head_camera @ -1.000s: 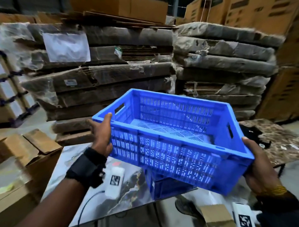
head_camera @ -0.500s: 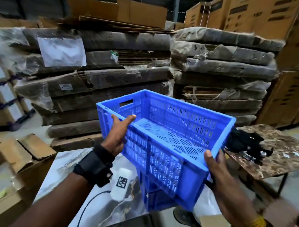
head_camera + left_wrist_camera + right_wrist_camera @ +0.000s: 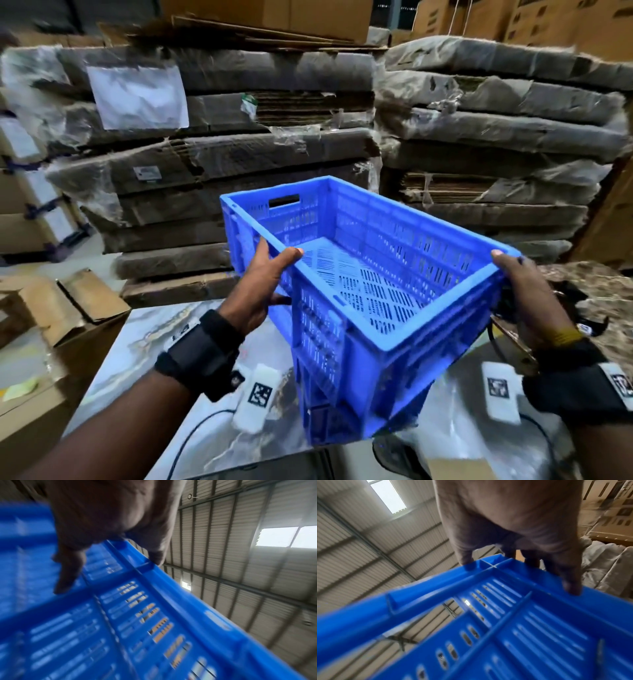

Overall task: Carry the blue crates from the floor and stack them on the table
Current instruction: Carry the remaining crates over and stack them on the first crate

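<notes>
I hold an empty blue slatted crate (image 3: 376, 274) in both hands above the marble-patterned table (image 3: 137, 359), tilted with one corner toward me. My left hand (image 3: 267, 284) grips its left rim, thumb over the edge and fingers on the outer wall. My right hand (image 3: 524, 291) grips the right corner, thumb on top. Under it a second blue crate (image 3: 322, 421) stands on the table, mostly hidden. In the left wrist view my left hand (image 3: 109, 540) clasps the crate (image 3: 154, 628) at its rim. In the right wrist view my right hand (image 3: 522, 527) clasps the crate (image 3: 505, 628) at the rim.
Plastic-wrapped stacks of flattened cardboard (image 3: 239, 171) rise close behind the table. An open cardboard box (image 3: 78, 308) stands at the left. A brown marble side table (image 3: 603, 281) with black items sits at the right. A shoe (image 3: 394, 452) shows on the floor below.
The crate has turned from long side facing me to corner facing me and has come down over the lower crate. My left hand shifted from the end handle to the long rim.
</notes>
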The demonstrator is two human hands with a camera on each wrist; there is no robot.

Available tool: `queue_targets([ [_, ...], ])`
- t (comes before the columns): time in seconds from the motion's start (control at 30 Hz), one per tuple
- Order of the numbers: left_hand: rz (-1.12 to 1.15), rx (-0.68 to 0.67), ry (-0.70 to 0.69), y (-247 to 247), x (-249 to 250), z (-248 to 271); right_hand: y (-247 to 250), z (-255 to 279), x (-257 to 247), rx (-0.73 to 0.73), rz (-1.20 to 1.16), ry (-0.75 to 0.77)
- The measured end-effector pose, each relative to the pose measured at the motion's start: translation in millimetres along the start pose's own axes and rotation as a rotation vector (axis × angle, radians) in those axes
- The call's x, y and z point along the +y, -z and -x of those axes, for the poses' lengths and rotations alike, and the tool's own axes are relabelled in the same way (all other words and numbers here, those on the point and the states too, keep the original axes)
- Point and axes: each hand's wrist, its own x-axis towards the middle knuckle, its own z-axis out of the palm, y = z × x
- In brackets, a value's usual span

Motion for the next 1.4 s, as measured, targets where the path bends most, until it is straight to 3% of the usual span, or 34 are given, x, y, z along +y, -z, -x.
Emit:
queue_targets([
  [0.17, 0.037, -0.03, 0.083, 4.7, 6.7, -10.4, -3.8, 5.8, 16.6, 0.1, -0.063, 0.015],
  [0.27, -0.035, -0.168, 0.073, -7.0, 3.2, 12.5, -6.9, 7.7, 22.5, 0.177, -0.101, 0.031],
  [0.37, -0.005, -0.225, 0.047, -5.7, -0.8, 17.7, -10.8, 9.2, 22.6, 0.224, -0.155, 0.047],
  [0.73, -0.002, -0.279, 0.11, -2.7, 10.0, -62.9, -38.1, -16.0, 7.5, 0.277, -0.149, 0.026],
  [1.07, -0.059, -0.267, 0.12, -3.1, 10.1, -103.3, -49.9, -31.7, 2.3, 0.276, -0.073, -0.001],
  [1.4, -0.046, -0.277, 0.108, -2.8, 3.2, -111.9, -47.8, -35.6, 5.6, 0.167, -0.051, -0.023],
])
